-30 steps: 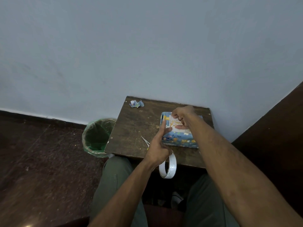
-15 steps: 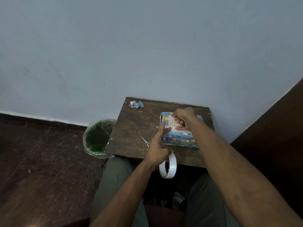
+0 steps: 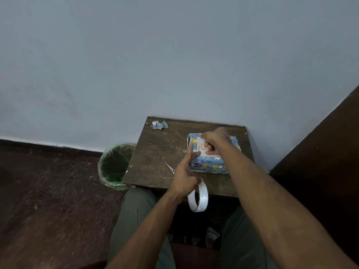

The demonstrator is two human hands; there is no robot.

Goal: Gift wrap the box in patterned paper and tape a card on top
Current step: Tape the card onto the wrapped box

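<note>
A box (image 3: 210, 165) wrapped in blue patterned paper lies on the right half of a small wooden table (image 3: 155, 152). A white birthday card (image 3: 201, 142) with gold writing lies on top of the box. My right hand (image 3: 215, 141) rests on the card with curled fingers, thumb and fingers pinching at the card's near part. My left hand (image 3: 184, 177) reaches in from the front, forefinger and thumb stretched to the box's left edge beside the card. A white tape roll (image 3: 200, 199) hangs from the left hand's lower fingers, below the table's front edge.
Scissors (image 3: 170, 167) lie on the table, partly hidden behind my left hand. A crumpled scrap of wrapping paper (image 3: 159, 125) sits at the table's far left corner. A green-lined bin (image 3: 114, 166) stands on the floor to the left. The wall is right behind the table.
My right hand has shifted slightly on the card, showing more of its writing. The left hand and the hanging tape roll stay about where they were.
</note>
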